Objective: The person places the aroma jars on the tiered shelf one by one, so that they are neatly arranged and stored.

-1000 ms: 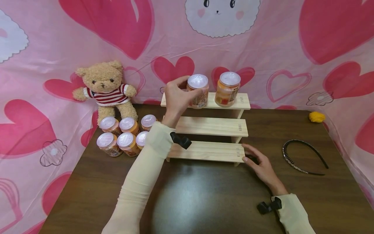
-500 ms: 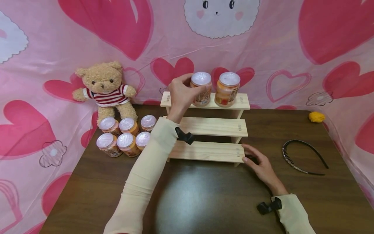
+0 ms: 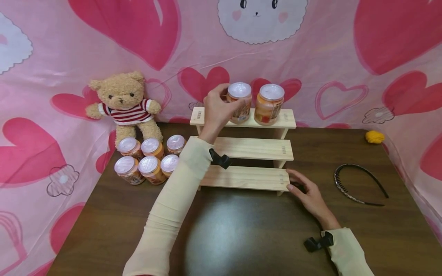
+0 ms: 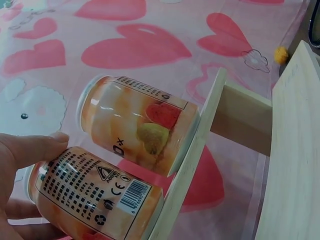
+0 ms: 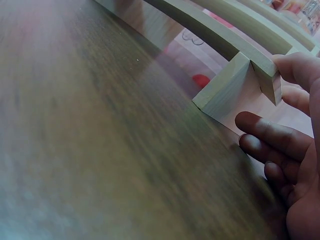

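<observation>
My left hand (image 3: 216, 112) holds a small jar (image 3: 241, 112) with a clear ribbed lid and orange printed wrap, thumb in front and fingers around its far side. The jar is upright on the top tier of a three-step wooden display rack (image 3: 248, 178). Just right of it stands a matching jar (image 3: 270, 109), a narrow gap between them. In the left wrist view the held jar (image 4: 100, 192) shows a barcode, its base at the board. My right hand (image 3: 310, 196) pinches the right end of the lowest tier; in the right wrist view the other fingers (image 5: 275, 132) hang below the board.
Several more jars (image 3: 149, 168) stand in two rows left of the rack, partly behind the left sleeve. A teddy bear (image 3: 126, 101) in a striped shirt sits behind them. A black headband (image 3: 345, 191) and a yellow yarn ball (image 3: 374, 137) lie on the right of the table.
My left hand has moved the jar rightward and slightly back along the top tier, closer to the other jar. The right hand has stayed at the rack's end.
</observation>
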Motion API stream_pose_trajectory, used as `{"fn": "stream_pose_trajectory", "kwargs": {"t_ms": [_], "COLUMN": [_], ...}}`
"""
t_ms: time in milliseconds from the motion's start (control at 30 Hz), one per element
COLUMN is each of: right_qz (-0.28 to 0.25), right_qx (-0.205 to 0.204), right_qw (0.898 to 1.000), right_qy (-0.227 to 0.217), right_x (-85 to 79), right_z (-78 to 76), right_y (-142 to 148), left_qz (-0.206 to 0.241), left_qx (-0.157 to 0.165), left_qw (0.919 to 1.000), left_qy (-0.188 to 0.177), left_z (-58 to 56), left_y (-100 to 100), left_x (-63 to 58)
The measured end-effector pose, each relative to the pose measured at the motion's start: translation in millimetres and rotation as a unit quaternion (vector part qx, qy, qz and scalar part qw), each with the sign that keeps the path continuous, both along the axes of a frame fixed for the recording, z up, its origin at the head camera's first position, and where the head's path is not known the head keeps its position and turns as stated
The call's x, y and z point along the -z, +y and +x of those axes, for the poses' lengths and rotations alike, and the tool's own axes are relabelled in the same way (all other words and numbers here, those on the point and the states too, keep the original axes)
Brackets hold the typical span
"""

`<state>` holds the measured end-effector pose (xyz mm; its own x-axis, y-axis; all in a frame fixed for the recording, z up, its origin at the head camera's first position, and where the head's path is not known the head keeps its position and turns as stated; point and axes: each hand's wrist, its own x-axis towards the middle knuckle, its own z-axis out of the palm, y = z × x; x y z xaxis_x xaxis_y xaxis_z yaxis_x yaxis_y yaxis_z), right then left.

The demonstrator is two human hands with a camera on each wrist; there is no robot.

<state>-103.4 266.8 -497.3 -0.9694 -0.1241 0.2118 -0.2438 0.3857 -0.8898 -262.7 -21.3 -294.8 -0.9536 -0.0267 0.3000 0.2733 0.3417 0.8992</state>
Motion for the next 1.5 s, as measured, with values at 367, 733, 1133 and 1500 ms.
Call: {"fn": "stream_pose_trajectory", "kwargs": {"t_ms": [367,733,1133,1500], "right_qz": [-0.012,0.001,-0.002,-0.007], "right_qx": [-0.003,0.001,0.001,0.000], "right_qw": [1.000,1.000,1.000,1.000], "right_qy": [-0.003,-0.009,-0.004,-0.003], "right_x": [-1.0,-2.1,-0.7,-0.9], "right_z": [-0.8,-1.4,0.3,0.6], "right_y": [-1,-1,-1,-1], "left_qz": [-0.039,-0.036,-0.019,0.008], "left_qx": [0.017,0.004,-0.004,-0.018], "left_qw": [0.9990,0.9993,0.9997,0.9984], "left_qy": [-0.009,-0.005,0.015,0.053], "left_z": [10.0,24.5,49.1,73.9], "left_y": [-3,-17,-41,-66], "left_x": [-0.6,-1.1,15.4,31.5]}}
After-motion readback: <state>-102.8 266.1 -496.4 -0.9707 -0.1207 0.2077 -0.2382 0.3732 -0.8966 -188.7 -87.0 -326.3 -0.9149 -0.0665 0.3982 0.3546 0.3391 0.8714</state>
